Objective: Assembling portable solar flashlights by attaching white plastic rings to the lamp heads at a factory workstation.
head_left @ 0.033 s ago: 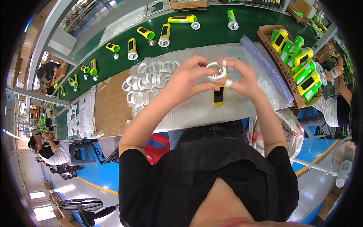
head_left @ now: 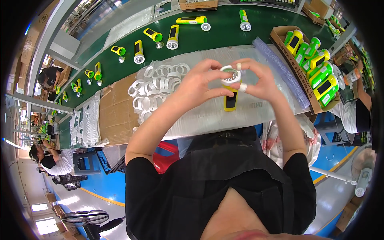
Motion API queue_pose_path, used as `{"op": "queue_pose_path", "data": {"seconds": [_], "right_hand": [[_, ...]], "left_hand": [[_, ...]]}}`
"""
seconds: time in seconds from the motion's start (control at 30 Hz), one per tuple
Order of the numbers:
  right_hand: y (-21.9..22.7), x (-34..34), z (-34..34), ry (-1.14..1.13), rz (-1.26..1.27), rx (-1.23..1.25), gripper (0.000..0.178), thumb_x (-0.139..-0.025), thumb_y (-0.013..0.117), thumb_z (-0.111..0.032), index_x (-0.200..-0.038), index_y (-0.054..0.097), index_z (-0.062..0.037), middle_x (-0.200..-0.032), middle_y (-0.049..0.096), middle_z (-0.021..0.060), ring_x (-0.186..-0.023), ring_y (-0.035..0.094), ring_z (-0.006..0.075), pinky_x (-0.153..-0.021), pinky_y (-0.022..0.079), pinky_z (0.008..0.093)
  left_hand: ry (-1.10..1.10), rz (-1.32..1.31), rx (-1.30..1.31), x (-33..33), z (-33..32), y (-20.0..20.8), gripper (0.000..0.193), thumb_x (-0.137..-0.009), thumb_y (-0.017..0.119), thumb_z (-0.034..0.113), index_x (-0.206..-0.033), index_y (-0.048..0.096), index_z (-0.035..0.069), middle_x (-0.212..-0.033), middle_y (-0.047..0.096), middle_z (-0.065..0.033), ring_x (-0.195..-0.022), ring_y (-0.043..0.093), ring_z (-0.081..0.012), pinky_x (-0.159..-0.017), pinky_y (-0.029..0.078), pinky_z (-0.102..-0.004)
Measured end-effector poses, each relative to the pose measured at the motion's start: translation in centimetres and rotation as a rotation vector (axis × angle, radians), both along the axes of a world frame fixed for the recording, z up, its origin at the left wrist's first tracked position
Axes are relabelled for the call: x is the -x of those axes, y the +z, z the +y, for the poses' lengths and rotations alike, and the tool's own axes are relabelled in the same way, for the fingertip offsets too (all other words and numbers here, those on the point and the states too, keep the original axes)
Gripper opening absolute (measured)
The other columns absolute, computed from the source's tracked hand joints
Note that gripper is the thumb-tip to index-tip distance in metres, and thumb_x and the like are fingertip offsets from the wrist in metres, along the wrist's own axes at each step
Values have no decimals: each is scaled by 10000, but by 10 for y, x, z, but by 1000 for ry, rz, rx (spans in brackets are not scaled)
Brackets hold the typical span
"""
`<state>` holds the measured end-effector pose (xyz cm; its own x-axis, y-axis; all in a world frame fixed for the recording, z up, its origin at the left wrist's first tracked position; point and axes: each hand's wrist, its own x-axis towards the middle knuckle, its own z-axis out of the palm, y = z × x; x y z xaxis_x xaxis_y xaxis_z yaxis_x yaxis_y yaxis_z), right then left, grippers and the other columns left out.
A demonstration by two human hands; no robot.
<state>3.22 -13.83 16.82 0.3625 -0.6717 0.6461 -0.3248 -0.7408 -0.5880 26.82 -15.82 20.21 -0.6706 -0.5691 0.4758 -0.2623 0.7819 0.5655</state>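
A yellow flashlight with a dark panel on its body stands in front of me, its lens end toward my face. Around that end sits a white ring, with the shiny reflector showing inside. My left hand grips the head from the left, its fingers curled over the rim. From the right my right hand, with white tape on two fingers, closes on the same head. Left of my hands lies a loose pile of white rings on the plastic-covered cardboard.
An open cardboard box of green and yellow flashlights stands at the right. Beside it lies a roll of bubble wrap. More flashlights line the green bench beyond. Co-workers sit at the left and right; a fan is at lower left.
My right hand has shifted very slightly to the right, and the ringed flashlight head a little with it. Both hands keep their grip.
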Motion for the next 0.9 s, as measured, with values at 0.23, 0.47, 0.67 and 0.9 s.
{"op": "queue_pose_path", "data": {"seconds": [0.23, 0.47, 0.67, 0.9], "right_hand": [[82, 11, -6, 205, 597, -176, 380, -739, 747, -182, -1044, 607, -5, -899, 563, 120, -816, 567, 267, -674, 462, 361], [90, 5, -17, 117, 800, -299, 396, -692, 799, -244, -896, 578, 13, -795, 552, 115, -730, 571, 271, -616, 449, 361], [81, -15, 3, -467, 747, -331, 556, -630, 818, -483, -737, 574, 5, -642, 583, 155, -628, 594, 305, -563, 455, 409], [59, 20, -14, -36, 494, -40, 618, -655, 704, -568, -819, 622, 21, -791, 654, 175, -776, 647, 329, -661, 502, 419]], "left_hand": [[22, 0, -130, 30, 7, -14, 425, -719, 841, 223, -1005, 559, 84, -1029, 664, -65, -838, 641, -241, -702, 512, -337], [13, 55, -80, 39, 5, -17, 403, -711, 833, 193, -982, 554, 85, -913, 668, -59, -747, 624, -253, -627, 486, -355], [55, 51, -62, 46, 5, -18, 386, -702, 842, 178, -963, 579, 71, -881, 664, -51, -712, 607, -206, -624, 485, -311], [11, 148, 3, 50, 6, -22, 378, -696, 843, 176, -957, 590, 74, -844, 646, -63, -695, 606, -209, -611, 485, -311]]}}
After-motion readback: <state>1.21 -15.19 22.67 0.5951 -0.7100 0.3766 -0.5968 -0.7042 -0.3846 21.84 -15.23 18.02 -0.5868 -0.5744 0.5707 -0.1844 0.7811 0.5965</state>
